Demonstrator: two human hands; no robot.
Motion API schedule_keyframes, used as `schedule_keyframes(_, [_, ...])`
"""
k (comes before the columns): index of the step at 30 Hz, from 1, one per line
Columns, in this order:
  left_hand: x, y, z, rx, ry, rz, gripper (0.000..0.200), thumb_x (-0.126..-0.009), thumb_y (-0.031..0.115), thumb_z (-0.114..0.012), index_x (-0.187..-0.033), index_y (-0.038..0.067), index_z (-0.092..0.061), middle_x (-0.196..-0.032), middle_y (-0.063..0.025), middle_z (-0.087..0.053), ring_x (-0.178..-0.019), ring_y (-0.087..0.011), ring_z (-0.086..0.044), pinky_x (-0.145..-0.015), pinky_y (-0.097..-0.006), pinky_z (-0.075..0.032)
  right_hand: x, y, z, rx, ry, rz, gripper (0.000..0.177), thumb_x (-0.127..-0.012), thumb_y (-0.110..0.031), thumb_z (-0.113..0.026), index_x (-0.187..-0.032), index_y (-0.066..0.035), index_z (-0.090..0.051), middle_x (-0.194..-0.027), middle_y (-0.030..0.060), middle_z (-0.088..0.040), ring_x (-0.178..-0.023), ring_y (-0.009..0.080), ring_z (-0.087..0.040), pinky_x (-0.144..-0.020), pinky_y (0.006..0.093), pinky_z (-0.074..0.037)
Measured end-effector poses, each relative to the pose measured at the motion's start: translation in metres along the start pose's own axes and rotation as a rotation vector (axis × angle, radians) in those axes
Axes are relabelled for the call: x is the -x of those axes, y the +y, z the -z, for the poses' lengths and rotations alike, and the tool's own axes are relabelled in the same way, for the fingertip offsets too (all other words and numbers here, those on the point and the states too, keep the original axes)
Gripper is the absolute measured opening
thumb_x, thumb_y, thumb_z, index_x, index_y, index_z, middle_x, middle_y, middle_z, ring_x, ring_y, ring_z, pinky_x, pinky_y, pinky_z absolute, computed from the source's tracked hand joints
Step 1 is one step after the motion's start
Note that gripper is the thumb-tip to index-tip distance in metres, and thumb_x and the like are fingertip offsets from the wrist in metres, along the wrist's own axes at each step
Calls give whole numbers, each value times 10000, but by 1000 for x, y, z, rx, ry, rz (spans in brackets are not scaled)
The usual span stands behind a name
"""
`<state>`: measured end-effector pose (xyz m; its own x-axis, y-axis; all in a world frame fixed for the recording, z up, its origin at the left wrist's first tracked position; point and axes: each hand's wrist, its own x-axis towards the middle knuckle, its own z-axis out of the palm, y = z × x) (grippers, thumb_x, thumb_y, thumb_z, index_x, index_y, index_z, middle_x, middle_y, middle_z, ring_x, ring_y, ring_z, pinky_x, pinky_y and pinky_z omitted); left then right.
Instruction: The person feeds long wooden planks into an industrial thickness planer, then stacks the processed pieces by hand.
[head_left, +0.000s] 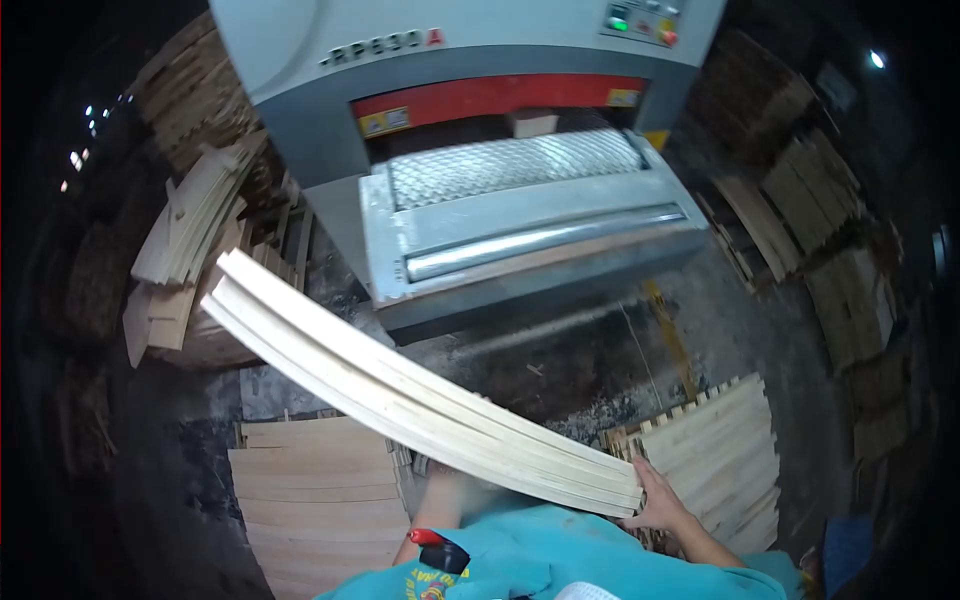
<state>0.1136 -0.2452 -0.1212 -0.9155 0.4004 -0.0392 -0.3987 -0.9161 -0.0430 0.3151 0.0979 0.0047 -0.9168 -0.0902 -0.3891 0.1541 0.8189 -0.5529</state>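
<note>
A bundle of long, pale wooden boards [400, 385] slants across in front of me, from the upper left down to my body at the right. Its near end is gripped by my right hand [655, 500], with the thumb along the end faces. My left hand [448, 488] is at the underside of the bundle, near its middle; the wrist looks blurred and the boards hide the fingers. Beyond the boards stands a grey machine [470, 45] with a ridged metal feed bed [520, 168] and a smooth roller [545, 242]. A wooden piece [533, 124] sits in its opening.
Flat board stacks lie at my left [320, 480] and right [710, 450]. A tilted pile of boards [195, 220] stands left of the machine, and more wood stacks [815, 190] line the right side. Dark floor [540, 370] shows between me and the machine.
</note>
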Motion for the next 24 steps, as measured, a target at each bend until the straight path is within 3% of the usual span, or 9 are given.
schedule_keyframes(5, [-49,-82,-10,-38,25,270,554,-989,455,-436,-1335,27,-497,-1295,-188,-575,-1198,-349,-560,-1036,-522,-461,80,32,-22,-167,289,-234,1229,-488,-382,-908,-1440,-7,-227,-1459,267,-331,-1355,421,-355,-1132,463,-321])
schedule_keyframes(8, [-68,-136,-19,-201,-87,345,540,-981,444,-454,-1292,10,-535,-1262,-194,-596,-1180,-366,-573,-1029,-517,-467,123,35,-35,-266,415,-384,1198,-467,-340,-905,-1417,-34,-244,-1395,267,-373,-1304,430,-390,-1092,496,-349])
schedule_keyframes(10, [-84,-166,-11,-149,-91,469,551,-976,446,-460,-1293,3,-536,-1252,-207,-600,-1166,-373,-584,-1028,-520,-467,146,24,-36,-338,460,-522,1190,-452,-314,-903,-1409,-33,-254,-1373,263,-382,-1292,430,-394,-1075,502,-359])
schedule_keyframes(14, [-122,-221,-25,10,-46,703,546,-974,458,-459,-1267,11,-569,-1225,-227,-609,-1174,-388,-577,-1027,-536,-461,164,10,-48,-220,742,-511,1178,-432,-294,-892,-1394,-29,-266,-1296,238,-428,-1220,418,-432,-1047,504,-366])
schedule_keyframes(15, [-136,-230,-31,19,-44,750,546,-973,461,-461,-1262,12,-574,-1221,-229,-611,-1177,-390,-576,-1025,-538,-462,159,2,-44,-231,814,-539,1129,-411,-206,-873,-1380,-42,-319,-1281,215,-426,-1215,382,-445,-1027,485,-382])
schedule_keyframes(16, [-149,-236,-37,29,-44,796,546,-972,464,-463,-1258,13,-579,-1217,-231,-614,-1180,-391,-574,-1023,-540,-462,153,-2,-39,-228,842,-509,1117,-419,-217,-872,-1376,-32,-326,-1286,222,-426,-1216,389,-438,-1033,492,-373])
schedule_keyframes(19, [-196,-241,-48,-46,-138,805,544,-968,471,-475,-1253,21,-589,-1214,-226,-619,-1189,-407,-565,-1015,-545,-466,129,-17,-15,-238,914,-435,1095,-442,-232,-863,-1376,-12,-337,-1290,232,-426,-1219,402,-422,-1042,505,-357])
schedule_keyframes(22, [-249,-228,-25,-430,97,563,530,-970,479,-477,-1231,39,-613,-1213,-215,-625,-1179,-418,-570,-1002,-570,-464,91,-39,11,-301,969,-388,1092,-460,-211,-849,-1401,-11,-331,-1277,219,-427,-1218,396,-420,-1031,499,-366])
schedule_keyframes(24, [-239,-209,-33,-736,219,484,575,-977,533,-434,-1321,87,-548,-1253,-158,-617,-1189,-350,-570,-1026,-537,-432,66,-40,23,-288,977,-346,1067,-473,-196,-844,-1401,-26,-346,-1289,212,-412,-1217,397,-421,-1022,498,-374])
